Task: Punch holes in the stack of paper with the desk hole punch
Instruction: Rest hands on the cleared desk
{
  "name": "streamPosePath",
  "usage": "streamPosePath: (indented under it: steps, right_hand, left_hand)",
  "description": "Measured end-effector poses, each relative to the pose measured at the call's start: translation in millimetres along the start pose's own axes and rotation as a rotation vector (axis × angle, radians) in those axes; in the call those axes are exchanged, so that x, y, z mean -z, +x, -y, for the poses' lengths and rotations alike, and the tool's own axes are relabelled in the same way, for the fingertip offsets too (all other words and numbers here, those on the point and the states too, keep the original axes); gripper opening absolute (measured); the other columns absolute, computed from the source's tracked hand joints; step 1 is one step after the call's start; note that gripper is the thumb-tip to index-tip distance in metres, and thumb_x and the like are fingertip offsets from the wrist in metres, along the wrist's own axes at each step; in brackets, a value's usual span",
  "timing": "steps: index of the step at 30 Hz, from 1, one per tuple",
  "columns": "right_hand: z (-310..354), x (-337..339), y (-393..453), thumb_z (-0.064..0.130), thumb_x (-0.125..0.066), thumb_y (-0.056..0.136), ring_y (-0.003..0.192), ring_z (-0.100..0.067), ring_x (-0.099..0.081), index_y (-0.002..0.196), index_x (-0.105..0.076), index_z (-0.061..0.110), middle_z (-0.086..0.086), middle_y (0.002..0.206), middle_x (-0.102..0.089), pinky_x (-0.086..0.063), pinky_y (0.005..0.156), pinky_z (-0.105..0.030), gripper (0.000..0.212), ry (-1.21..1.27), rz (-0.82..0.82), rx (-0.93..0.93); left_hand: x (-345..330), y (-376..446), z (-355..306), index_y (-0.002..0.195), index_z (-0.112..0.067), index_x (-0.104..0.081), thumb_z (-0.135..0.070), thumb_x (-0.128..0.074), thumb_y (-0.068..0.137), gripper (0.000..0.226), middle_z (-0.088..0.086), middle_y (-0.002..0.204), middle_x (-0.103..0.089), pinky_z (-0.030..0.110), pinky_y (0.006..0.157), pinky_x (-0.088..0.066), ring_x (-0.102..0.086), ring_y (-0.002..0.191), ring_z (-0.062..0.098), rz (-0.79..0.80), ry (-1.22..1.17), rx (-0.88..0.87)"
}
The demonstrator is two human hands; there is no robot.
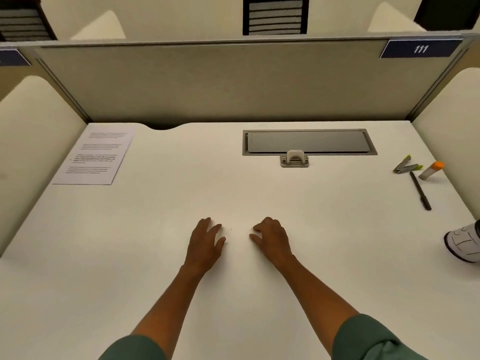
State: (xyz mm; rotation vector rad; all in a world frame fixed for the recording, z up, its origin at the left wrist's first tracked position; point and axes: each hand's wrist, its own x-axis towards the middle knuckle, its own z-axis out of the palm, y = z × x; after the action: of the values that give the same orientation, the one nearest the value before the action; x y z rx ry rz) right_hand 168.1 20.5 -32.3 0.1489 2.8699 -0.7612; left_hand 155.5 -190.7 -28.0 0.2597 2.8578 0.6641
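Note:
A stack of printed white paper point(96, 157) lies flat at the far left of the white desk point(155, 229). The small white and grey hole punch point(294, 159) stands at the back of the desk, right of centre, against the front edge of a grey recessed panel. My left hand point(206, 242) and my right hand point(271, 239) rest side by side on the desk near its middle, well short of both the paper and the punch. Their fingers are loosely bent and hold nothing.
The grey recessed panel point(309, 142) is set into the desk. At the far right lie a green and silver stapler-like tool point(406, 166), a glue stick with an orange cap point(432, 170) and a black pen point(420, 190). A white object point(465, 242) sits at the right edge. Partition walls enclose three sides.

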Motion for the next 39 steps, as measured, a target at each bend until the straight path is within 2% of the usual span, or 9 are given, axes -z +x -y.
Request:
streamPosePath:
  steps: [4,10,17,21,28,32,34,37,39]
  right_hand:
    - [7.7,-4.6,2.3,0.033,-0.058,0.093,0.104,-0.023,-0.053,0.107,-0.069,0.017,-0.002,0.109,-0.060,-0.044,0.088,-0.035,0.024,-0.007,-0.078,-0.023]
    - [15.4,-5.8,3.2,0.033,-0.056,0.095,0.099,-0.023,-0.055,0.102,-0.070,0.017,-0.001,0.106,-0.062,-0.045,0.085,-0.036,0.023,-0.081,-0.121,-0.068]
    - [31.0,-7.2,8.3,0.027,-0.050,0.098,0.098,-0.023,-0.055,0.103,-0.069,0.017,-0.002,0.108,-0.060,-0.045,0.081,-0.035,0.022,-0.177,-0.103,-0.114]
    - [33.7,-7.3,9.8,0.026,-0.049,0.099,0.097,-0.024,-0.056,0.104,-0.068,0.015,-0.003,0.108,-0.060,-0.047,0.080,-0.035,0.022,-0.182,-0.101,-0.126]
    - [32.1,-13.6,8.6,0.018,-0.047,0.098,0.089,-0.025,-0.053,0.094,-0.066,0.015,-0.003,0.101,-0.059,-0.042,0.073,-0.035,0.020,-0.220,-0.140,-0.076]
    - [34.4,-16.1,6.1,0.005,-0.063,0.085,0.076,-0.027,-0.055,0.080,-0.065,0.011,-0.005,0.085,-0.060,-0.040,0.062,-0.036,0.009,-0.283,-0.168,-0.055]
    - [35.2,-17.5,4.6,0.001,-0.073,0.073,0.064,-0.025,-0.055,0.069,-0.062,0.012,-0.004,0.072,-0.059,-0.040,0.052,-0.034,0.016,-0.336,-0.190,-0.040]
    - [35.3,-18.7,3.5,-0.003,-0.074,0.067,0.059,-0.024,-0.053,0.066,-0.059,0.013,-0.003,0.067,-0.056,-0.040,0.047,-0.033,0.022,-0.367,-0.225,-0.035]
    - [32.6,-20.4,5.8,-0.002,-0.068,0.074,0.066,-0.026,-0.055,0.072,-0.061,0.012,-0.004,0.074,-0.058,-0.042,0.053,-0.035,0.016,-0.347,-0.200,-0.059]
  left_hand:
    - [-5.8,4.7,-1.9,0.135,-0.016,-0.057,-0.026,-0.056,0.096,0.040,0.014,0.156,-0.032,0.038,0.120,-0.021,-0.024,0.147,0.029,-0.017,-0.027,-0.011]
    - [-8.0,15.0,-7.7,0.117,-0.018,-0.070,-0.021,-0.064,0.091,0.027,0.009,0.142,-0.048,0.039,0.110,-0.034,-0.038,0.135,0.028,-0.089,-0.096,-0.020]
    - [-5.0,26.9,-6.2,0.096,-0.018,-0.076,-0.015,-0.067,0.086,0.014,0.008,0.121,-0.059,0.042,0.094,-0.043,-0.051,0.111,0.029,-0.135,-0.138,-0.047]
    - [-5.4,33.5,-9.6,0.091,-0.016,-0.077,-0.013,-0.069,0.085,0.010,0.007,0.108,-0.061,0.043,0.085,-0.044,-0.053,0.100,0.029,-0.144,-0.128,-0.074]
    - [-9.1,44.5,-18.9,0.091,-0.012,-0.075,-0.009,-0.065,0.087,0.011,0.005,0.101,-0.062,0.040,0.082,-0.042,-0.052,0.098,0.026,-0.112,-0.086,-0.115]
    - [-11.3,45.1,-17.3,0.089,-0.010,-0.071,-0.008,-0.062,0.088,0.010,0.005,0.096,-0.061,0.040,0.078,-0.042,-0.051,0.092,0.027,-0.116,-0.027,-0.150]
    - [-13.8,44.2,-16.5,0.088,-0.009,-0.068,-0.006,-0.057,0.089,0.011,0.006,0.093,-0.059,0.040,0.074,-0.041,-0.051,0.089,0.027,-0.116,0.019,-0.178]
    - [-17.1,43.2,-17.4,0.086,-0.007,-0.062,0.003,-0.051,0.087,0.015,0.008,0.091,-0.058,0.038,0.069,-0.039,-0.050,0.086,0.028,-0.101,0.077,-0.214]
    - [-17.1,43.6,-17.3,0.086,-0.006,-0.059,0.006,-0.047,0.086,0.017,0.009,0.092,-0.057,0.039,0.070,-0.040,-0.049,0.086,0.028,-0.077,0.028,-0.214]
